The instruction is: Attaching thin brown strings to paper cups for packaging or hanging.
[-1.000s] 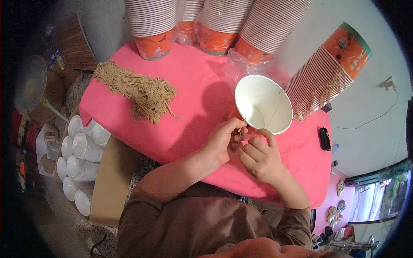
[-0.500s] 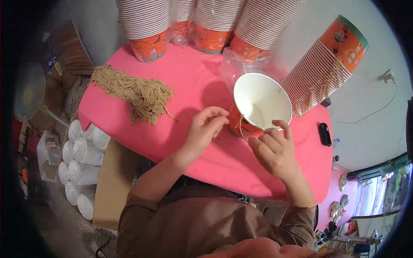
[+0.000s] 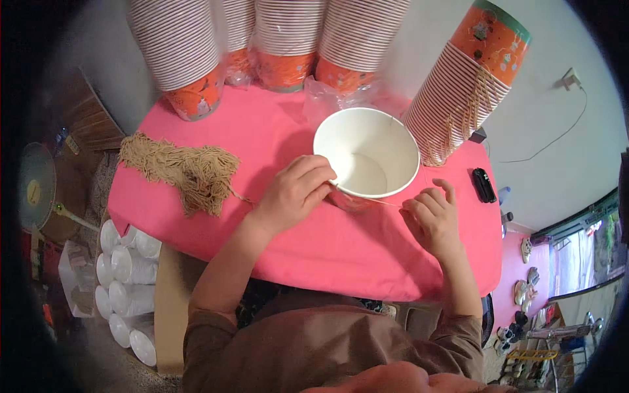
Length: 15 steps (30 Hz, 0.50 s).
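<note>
A white-lined paper bucket (image 3: 377, 144) with an orange outside stands upright on the pink-covered table, its mouth tilted toward me. My left hand (image 3: 295, 193) is closed at the bucket's front left rim, fingertips pinching the edge; whether cord is also pinched there is hidden. From that spot a thin tan cord (image 3: 380, 201) runs nearly straight across the bucket's front to my right hand (image 3: 434, 219). Its fingers are curled around the cord's end, with the index finger raised. On the left of the table lies a heap of tan cords (image 3: 196, 171).
Behind the bucket, a leaning stack of orange paper buckets (image 3: 452, 95) has tan cords hanging on it. More tall bucket stacks (image 3: 288, 39) line the back beside clear plastic wrap (image 3: 331, 98). A black object (image 3: 483, 185) lies at right. White tubs (image 3: 131, 295) fill a box at lower left.
My left hand has moved onto the bucket's rim. The cord, a loose loop before, is now drawn tight toward my right hand. The whole view has shifted slightly.
</note>
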Available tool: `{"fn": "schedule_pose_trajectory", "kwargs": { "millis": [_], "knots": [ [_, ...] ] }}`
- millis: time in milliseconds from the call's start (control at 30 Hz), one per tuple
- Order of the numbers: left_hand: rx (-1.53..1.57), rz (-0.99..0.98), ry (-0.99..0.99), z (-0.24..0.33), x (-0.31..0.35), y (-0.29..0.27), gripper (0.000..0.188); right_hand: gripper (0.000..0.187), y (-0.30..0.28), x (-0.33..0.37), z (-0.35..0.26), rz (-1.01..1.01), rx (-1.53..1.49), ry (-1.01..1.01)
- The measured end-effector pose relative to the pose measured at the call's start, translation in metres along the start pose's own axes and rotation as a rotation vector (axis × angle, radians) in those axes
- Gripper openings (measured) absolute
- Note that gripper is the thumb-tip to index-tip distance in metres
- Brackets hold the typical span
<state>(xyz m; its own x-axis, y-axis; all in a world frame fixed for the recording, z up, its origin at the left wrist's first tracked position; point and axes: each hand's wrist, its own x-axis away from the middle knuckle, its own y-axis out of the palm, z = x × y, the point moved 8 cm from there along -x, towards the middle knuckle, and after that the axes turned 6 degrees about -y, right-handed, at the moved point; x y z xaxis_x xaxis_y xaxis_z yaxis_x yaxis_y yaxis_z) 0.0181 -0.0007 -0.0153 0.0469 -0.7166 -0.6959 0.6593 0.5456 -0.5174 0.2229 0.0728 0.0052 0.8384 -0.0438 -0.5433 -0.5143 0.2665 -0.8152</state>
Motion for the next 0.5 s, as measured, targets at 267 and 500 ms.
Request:
{"fn": "schedule_pose_trajectory", "kwargs": {
  "millis": [267, 500],
  "knots": [
    [0.176, 0.139, -0.067, -0.018, 0.001, -0.020, 0.021, 0.038, 0.019, 0.002, -0.019, -0.063, -0.059, -0.060],
    [0.684, 0.074, -0.526, -0.063, 0.009, -0.011, 0.021, 0.059, 0.005, -0.010, -0.018, -0.052, -0.232, -0.058]
  ]
}}
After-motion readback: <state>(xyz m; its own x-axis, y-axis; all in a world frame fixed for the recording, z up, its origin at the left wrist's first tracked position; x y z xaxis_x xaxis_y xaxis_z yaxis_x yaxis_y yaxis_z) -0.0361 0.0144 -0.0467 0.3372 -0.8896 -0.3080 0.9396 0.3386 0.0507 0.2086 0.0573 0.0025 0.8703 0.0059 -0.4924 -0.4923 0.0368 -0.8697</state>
